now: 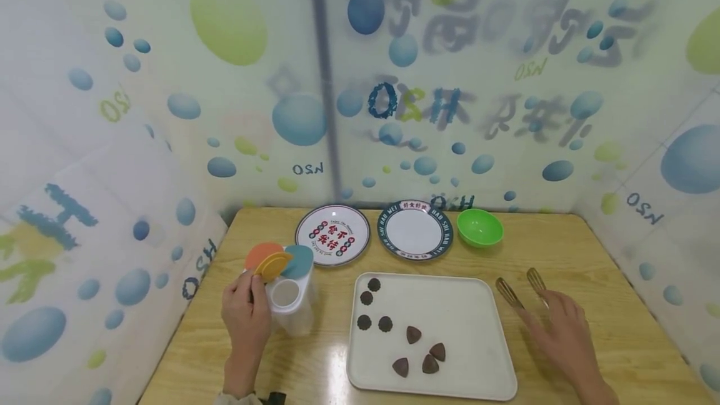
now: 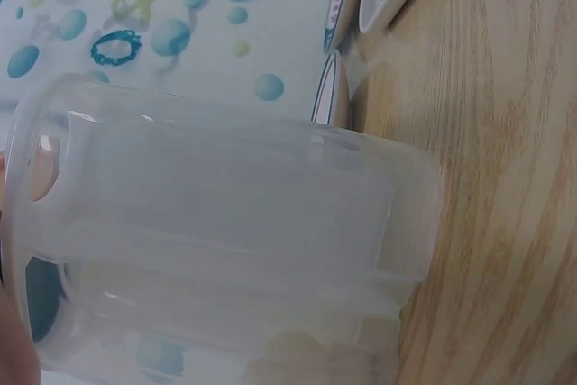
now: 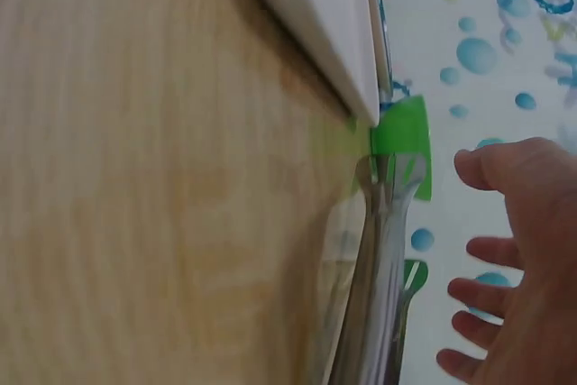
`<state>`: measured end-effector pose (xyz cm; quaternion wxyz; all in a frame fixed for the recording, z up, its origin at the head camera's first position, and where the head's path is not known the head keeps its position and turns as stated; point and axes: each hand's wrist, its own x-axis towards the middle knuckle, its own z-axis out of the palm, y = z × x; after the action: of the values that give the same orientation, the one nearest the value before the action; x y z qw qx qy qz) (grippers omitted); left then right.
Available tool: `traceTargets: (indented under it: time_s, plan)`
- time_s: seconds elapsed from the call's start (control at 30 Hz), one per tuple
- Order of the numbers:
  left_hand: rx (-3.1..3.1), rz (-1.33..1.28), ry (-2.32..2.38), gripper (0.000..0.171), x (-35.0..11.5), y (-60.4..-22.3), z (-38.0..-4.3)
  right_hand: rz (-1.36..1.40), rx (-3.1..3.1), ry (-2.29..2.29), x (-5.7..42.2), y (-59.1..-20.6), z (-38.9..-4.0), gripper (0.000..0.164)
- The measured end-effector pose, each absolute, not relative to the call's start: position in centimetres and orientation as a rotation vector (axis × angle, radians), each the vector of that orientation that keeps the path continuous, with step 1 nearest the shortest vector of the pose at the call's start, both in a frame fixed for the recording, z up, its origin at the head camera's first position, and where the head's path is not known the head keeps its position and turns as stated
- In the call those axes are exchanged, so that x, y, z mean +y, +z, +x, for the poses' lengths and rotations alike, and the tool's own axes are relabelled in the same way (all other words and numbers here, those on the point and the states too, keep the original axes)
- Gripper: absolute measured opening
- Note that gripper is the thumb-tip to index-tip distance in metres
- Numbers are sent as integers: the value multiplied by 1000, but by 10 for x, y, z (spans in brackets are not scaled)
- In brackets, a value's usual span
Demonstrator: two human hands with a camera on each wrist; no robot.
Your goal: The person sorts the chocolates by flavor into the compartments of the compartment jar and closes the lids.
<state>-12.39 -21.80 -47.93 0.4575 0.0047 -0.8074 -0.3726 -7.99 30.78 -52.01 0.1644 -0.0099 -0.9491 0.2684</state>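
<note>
My left hand (image 1: 247, 308) pinches the yellow lid (image 1: 272, 266) of a clear plastic storage canister (image 1: 298, 317), which stands on the table. That lid is tilted up, and a round opening shows below it. Orange (image 1: 263, 254) and blue (image 1: 300, 261) lids cover other sections. In the left wrist view, the canister's translucent wall (image 2: 225, 196) fills much of the frame. Over at the right, my right hand (image 1: 562, 327) is just above metal tongs (image 1: 509, 293) with slotted ends. The right wrist view has its fingers (image 3: 491, 295) spread, apart from the tongs.
A white tray (image 1: 450, 299) in the middle bears several dark fluted round pieces (image 1: 364, 322) and brown triangular pieces (image 1: 400, 367). Behind it are a red-lettered plate (image 1: 304, 230), a blue-rimmed plate (image 1: 388, 230) and a green bowl (image 1: 480, 228). Patterned walls (image 1: 450, 142) border the table.
</note>
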Motion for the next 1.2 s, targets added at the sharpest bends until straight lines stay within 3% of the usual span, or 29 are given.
traceTargets:
  time_s: [0.3,0.37,0.83,1.2]
  plan:
    - [-1955,-80,-885,21,-221,-478,-129,-307,-3081,656,337,-531,-70,106]
    - [-1971,-65,-901,21,-221,-479,-128,-323,-3141,639,341,-532,-69,112]
    - [-2016,-30,-920,21,-220,-480,-125,-337,-3119,557,346,-538,-63,96]
    - [-2032,-27,-935,22,-222,-480,-126,-459,-3047,865,344,-524,-60,91]
